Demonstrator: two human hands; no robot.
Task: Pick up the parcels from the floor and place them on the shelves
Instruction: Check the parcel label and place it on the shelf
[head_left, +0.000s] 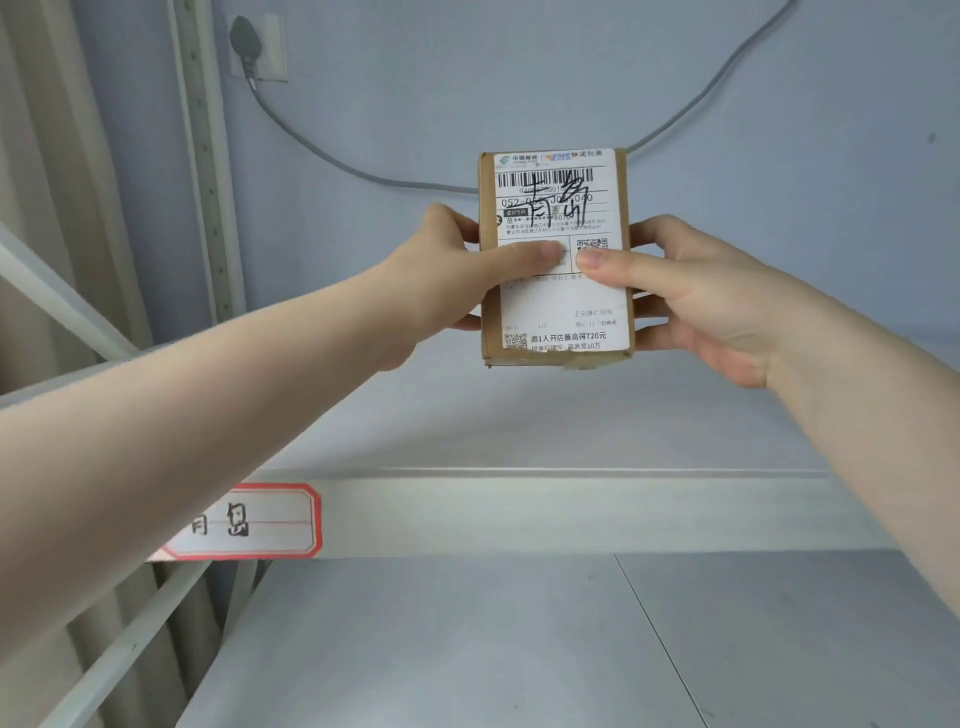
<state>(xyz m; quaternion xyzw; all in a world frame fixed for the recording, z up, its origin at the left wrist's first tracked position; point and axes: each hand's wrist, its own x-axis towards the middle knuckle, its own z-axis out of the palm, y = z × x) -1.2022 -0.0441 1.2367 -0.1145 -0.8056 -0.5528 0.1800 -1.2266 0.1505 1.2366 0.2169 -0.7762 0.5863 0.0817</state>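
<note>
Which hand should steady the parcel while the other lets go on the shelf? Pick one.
Right, probably. The right hand cups the parcel low on its edge, thumb on the label; the left hand grips higher. The shelf lies just below.

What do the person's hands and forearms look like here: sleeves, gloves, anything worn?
Both are bare. The left hand and right hand wear no gloves, and no rings show on the visible fingers. Both forearms are uncovered as far as the frame edges, with no sleeve cuff, watch or wristband in view. The visible thumbnails are short and look unpainted. No markings or tape anywhere on them.
</note>
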